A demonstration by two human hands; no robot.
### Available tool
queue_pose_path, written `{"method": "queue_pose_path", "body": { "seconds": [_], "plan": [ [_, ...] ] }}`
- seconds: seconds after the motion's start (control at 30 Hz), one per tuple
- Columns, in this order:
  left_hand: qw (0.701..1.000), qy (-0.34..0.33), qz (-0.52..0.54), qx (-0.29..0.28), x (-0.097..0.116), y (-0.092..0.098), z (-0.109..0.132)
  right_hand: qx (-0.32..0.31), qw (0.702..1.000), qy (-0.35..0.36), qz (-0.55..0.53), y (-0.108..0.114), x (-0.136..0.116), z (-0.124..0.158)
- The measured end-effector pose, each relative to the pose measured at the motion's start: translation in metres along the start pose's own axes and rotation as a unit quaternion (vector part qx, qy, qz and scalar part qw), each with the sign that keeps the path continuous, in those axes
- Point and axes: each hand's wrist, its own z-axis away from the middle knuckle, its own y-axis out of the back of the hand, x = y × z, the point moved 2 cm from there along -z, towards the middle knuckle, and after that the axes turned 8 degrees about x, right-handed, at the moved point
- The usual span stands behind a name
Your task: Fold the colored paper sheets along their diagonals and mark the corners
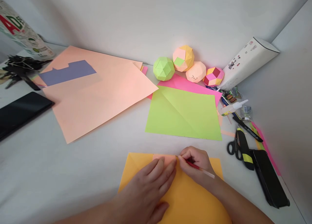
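Observation:
A yellow-orange sheet of paper lies at the table's front, running off the lower edge of the view. On its far edge rests a small peach paper piece, partly covered by fingers. My left hand lies flat with outstretched fingers, pressing that piece onto the orange sheet. In my right hand is a slim red pencil with a pale rear end. Its tip touches the sheet's far edge, at the right corner of the peach piece.
Behind are a green sheet, a large peach sheet with a purple scrap, and several paper polyhedra. Scissors, a cutter, a glue bottle and a black phone lie right. A dark tablet lies left.

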Motion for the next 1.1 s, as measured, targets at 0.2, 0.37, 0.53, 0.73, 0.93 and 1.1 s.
{"method": "queue_pose_path", "body": {
  "seconds": [0.2,0.37,0.53,0.73,0.93,1.1],
  "plan": [
    [1.0,-0.001,0.004,0.007,0.0,-0.001,0.001,-0.001,1.0,0.001,-0.002,0.0,0.0,0.0],
    [1.0,-0.001,0.001,0.008,0.0,0.0,0.001,-0.001,1.0,-0.006,-0.006,0.0,0.0,0.0],
    [1.0,-0.001,0.002,0.005,0.0,-0.001,0.001,-0.001,1.0,-0.001,-0.005,0.0,0.0,0.0],
    [1.0,-0.001,0.006,-0.003,-0.001,0.0,0.001,-0.002,1.0,-0.011,-0.021,-0.001,0.003,0.001],
    [0.999,0.037,-0.001,-0.008,0.003,-0.002,-0.001,0.056,0.979,-0.069,-0.183,0.006,0.017,-0.003],
    [0.998,-0.013,-0.054,0.018,0.01,0.003,-0.003,0.07,0.976,-0.092,-0.185,0.01,0.025,-0.011]
  ]
}}
